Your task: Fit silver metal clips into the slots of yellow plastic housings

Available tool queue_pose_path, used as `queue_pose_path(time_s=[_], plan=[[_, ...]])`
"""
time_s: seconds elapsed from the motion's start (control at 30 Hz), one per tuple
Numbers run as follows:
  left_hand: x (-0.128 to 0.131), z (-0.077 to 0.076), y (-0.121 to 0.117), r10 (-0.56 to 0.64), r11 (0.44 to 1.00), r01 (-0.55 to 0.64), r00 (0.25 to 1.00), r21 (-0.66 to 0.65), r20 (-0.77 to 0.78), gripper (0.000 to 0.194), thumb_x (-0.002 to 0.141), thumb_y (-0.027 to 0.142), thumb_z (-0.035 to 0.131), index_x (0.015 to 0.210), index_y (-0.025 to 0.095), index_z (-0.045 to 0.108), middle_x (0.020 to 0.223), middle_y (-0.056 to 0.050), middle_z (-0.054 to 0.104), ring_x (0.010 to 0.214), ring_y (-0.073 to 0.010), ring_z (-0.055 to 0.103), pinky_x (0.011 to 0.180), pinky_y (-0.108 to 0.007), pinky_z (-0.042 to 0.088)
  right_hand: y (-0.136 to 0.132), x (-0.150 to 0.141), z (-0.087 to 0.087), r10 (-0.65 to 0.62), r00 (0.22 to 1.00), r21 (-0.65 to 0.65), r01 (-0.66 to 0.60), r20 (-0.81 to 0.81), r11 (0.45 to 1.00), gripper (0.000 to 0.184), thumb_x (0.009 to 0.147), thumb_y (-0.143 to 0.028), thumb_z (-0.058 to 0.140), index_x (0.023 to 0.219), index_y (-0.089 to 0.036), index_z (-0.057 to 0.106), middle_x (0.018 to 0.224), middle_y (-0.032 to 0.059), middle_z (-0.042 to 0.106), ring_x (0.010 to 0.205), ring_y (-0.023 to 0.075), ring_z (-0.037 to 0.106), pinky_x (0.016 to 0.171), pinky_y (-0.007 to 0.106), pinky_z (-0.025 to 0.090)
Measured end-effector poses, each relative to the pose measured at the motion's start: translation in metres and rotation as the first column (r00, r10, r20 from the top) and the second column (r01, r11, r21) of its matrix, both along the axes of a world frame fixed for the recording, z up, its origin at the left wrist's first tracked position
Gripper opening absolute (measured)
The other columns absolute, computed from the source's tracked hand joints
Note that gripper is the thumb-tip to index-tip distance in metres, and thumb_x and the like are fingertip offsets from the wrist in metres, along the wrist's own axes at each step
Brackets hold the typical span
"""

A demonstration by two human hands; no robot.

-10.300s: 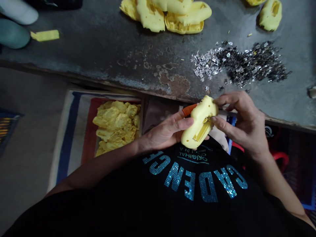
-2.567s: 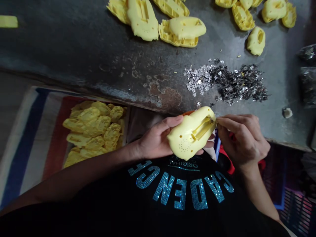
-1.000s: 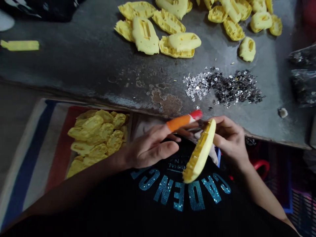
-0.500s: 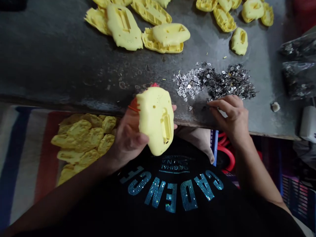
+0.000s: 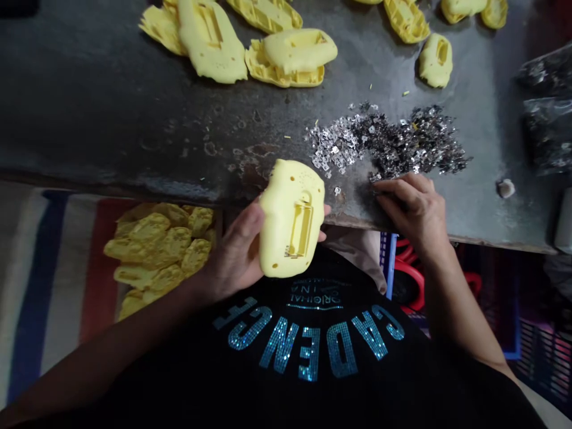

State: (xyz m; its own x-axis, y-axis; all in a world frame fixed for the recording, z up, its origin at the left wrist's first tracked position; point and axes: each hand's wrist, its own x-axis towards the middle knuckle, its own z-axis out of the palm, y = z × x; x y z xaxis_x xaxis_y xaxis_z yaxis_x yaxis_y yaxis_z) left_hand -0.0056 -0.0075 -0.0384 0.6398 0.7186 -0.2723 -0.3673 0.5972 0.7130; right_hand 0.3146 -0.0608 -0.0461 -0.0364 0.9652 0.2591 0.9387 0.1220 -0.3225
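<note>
Spreading sideways across one flat dark-grey worktable (image 5: 111, 119), one heap of small silver metal pieces (image 5: 393, 143), uncountable, lies right of one rounded yellow plastic shell (image 5: 280, 208) whose long axis points roughly tableward. The left hand (image 5: 239, 250) grips the shell; the right hand (image 5: 415, 205), nearer the heap, curls at its edge, contents unclear.

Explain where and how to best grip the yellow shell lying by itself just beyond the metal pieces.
Probably pinch the yellow shell across its long sides, from above: it's longer than wide, its slot facing up, and the metal pieces are heaped nearer the camera.
</note>
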Motion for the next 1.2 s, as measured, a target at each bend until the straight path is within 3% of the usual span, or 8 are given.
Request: queue_pose_path(time_s=[0.2, 0.3, 0.37, 0.5, 0.67, 0.87, 1.0, 1.2], plan=[[0.012, -0.001, 0.005, -0.168, 0.974, 0.18, 0.981, -0.134, 0.099, 0.072, 0.099, 0.075, 0.077, 0.14, 0.016, 0.079, 0.122, -0.017, 0.089, 0.078, -0.0232, 0.083, 0.054, -0.024, 0.06, 0.002, -0.018, 0.017, 0.126, 0.959, 0.068, -0.112, -0.253, 0.991, 0.006, 0.105, -0.027, 0.078, 0.107, -0.03, 0.082, 0.103, 0.0036, 0.083, 0.095, 0.0257, 0.078, 0.085, 0.042, 0.058], [0.015, 0.001, 0.007, -0.271, 0.94, 0.292, 0.953, -0.177, 0.131, 0.076, 0.099, 0.077, 0.076, 0.143, 0.015, 0.077, 0.102, -0.015, 0.087, 0.068, -0.024, 0.079, 0.043, -0.023, 0.052, -0.002, -0.036, 0.038, 0.279, 0.827, 0.138, -0.242, -0.488, 0.96, 0.017, 0.1, -0.018, 0.082, 0.111, -0.031, 0.079, 0.101, 0.0002, 0.083, 0.09, 0.0232, 0.079, 0.084, 0.042, 0.061], [0.016, 0.001, 0.006, -0.295, 0.928, 0.321, 0.943, -0.187, 0.155, 0.076, 0.098, 0.077, 0.077, 0.142, 0.016, 0.078, 0.092, -0.012, 0.084, 0.066, -0.0236, 0.077, 0.045, -0.023, 0.053, -0.002, -0.049, 0.049, 0.371, 0.75, 0.174, -0.332, -0.547, 0.927, 0.021, 0.098, -0.014, 0.083, 0.111, -0.03, 0.078, 0.101, -0.0002, 0.083, 0.089, 0.0222, 0.078, 0.084, 0.042, 0.062], [0.014, 0.001, 0.001, -0.276, 0.924, 0.308, 0.947, -0.225, 0.164, 0.066, 0.097, 0.072, 0.081, 0.136, 0.019, 0.079, 0.097, -0.008, 0.084, 0.076, -0.0235, 0.081, 0.06, -0.025, 0.061, 0.001, -0.064, 0.064, 0.458, 0.778, 0.164, -0.432, -0.43, 0.887, 0.02, 0.098, -0.01, 0.083, 0.111, -0.025, 0.077, 0.1, 0.0034, 0.081, 0.086, 0.0211, 0.076, 0.079, 0.04, 0.061], [0.011, 0.002, -0.001, -0.306, 0.918, 0.342, 0.933, -0.199, 0.189, 0.065, 0.096, 0.073, 0.082, 0.136, 0.022, 0.079, 0.1, -0.006, 0.083, 0.079, -0.0232, 0.082, 0.062, -0.026, 0.062, 0.0, -0.071, 0.074, 0.516, 0.844, 0.13, -0.5, -0.149, 0.856, 0.019, 0.102, -0.009, 0.081, 0.116, -0.019, 0.075, 0.102, 0.0076, 0.079, 0.087, 0.0207, 0.074, 0.078, 0.037, 0.062], [0.012, 0.0, -0.006, -0.274, 0.929, 0.317, 0.936, -0.189, 0.222, 0.057, 0.095, 0.069, 0.085, 0.127, 0.022, 0.08, 0.102, -0.007, 0.083, 0.081, -0.0222, 0.08, 0.072, -0.032, 0.069, -0.002, -0.077, 0.082, 0.519, 0.84, 0.123, -0.538, 0.159, 0.834, 0.018, 0.104, -0.01, 0.079, 0.117, -0.019, 0.071, 0.101, 0.0059, 0.08, 0.087, 0.0195, 0.072, 0.079, 0.034, 0.062], [0.012, -0.001, -0.008, -0.259, 0.936, 0.292, 0.949, -0.195, 0.178, 0.059, 0.096, 0.071, 0.084, 0.127, 0.021, 0.08, 0.107, -0.009, 0.083, 0.086, -0.0235, 0.08, 0.07, -0.032, 0.069, -0.006, -0.079, 0.083, 0.518, 0.831, 0.119, -0.546, 0.203, 0.829, 0.019, 0.105, -0.009, 0.079, 0.119, -0.019, 0.07, 0.104, 0.0069, 0.081, 0.088, 0.0202, 0.071, 0.08, 0.035, 0.062], [0.012, 0.001, -0.008, -0.27, 0.925, 0.297, 0.953, -0.236, 0.141, 0.062, 0.108, 0.071, 0.068, 0.141, 0.019, 0.076, 0.1, -0.008, 0.079, 0.079, -0.0203, 0.076, 0.073, -0.033, 0.069, -0.014, -0.082, 0.079, 0.504, 0.843, 0.117, -0.529, 0.188, 0.841, 0.023, 0.105, -0.007, 0.076, 0.124, -0.018, 0.07, 0.109, 0.0078, 0.082, 0.089, 0.0202, 0.072, 0.082, 0.036, 0.063]])
